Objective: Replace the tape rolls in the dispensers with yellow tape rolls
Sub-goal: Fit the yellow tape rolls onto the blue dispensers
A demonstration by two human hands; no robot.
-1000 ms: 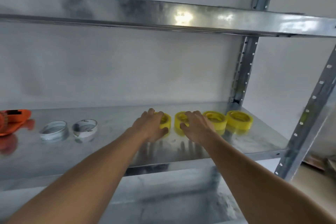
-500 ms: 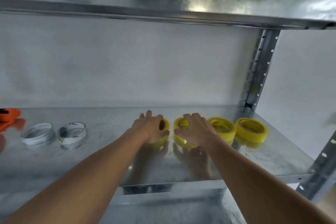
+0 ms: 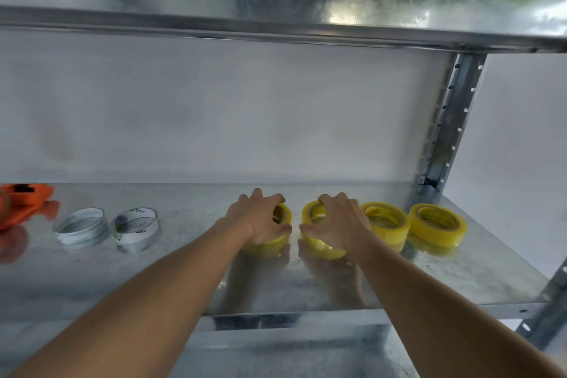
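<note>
Left hand (image 3: 260, 219) grips one yellow roll (image 3: 283, 215); right hand (image 3: 337, 221) grips another (image 3: 313, 215). Risk: slick metal shelf (image 3: 184, 270) lets a poorly held roll skid away.

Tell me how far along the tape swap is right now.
Early stage. Done, apparently: two nearly spent white tape rolls lie on the shiny metal shelf. In hand: the left hand and right hand each grip a yellow tape roll. Left: loading them; only one orange dispenser shows, at the edge. Two more yellow rolls wait untouched.
</note>
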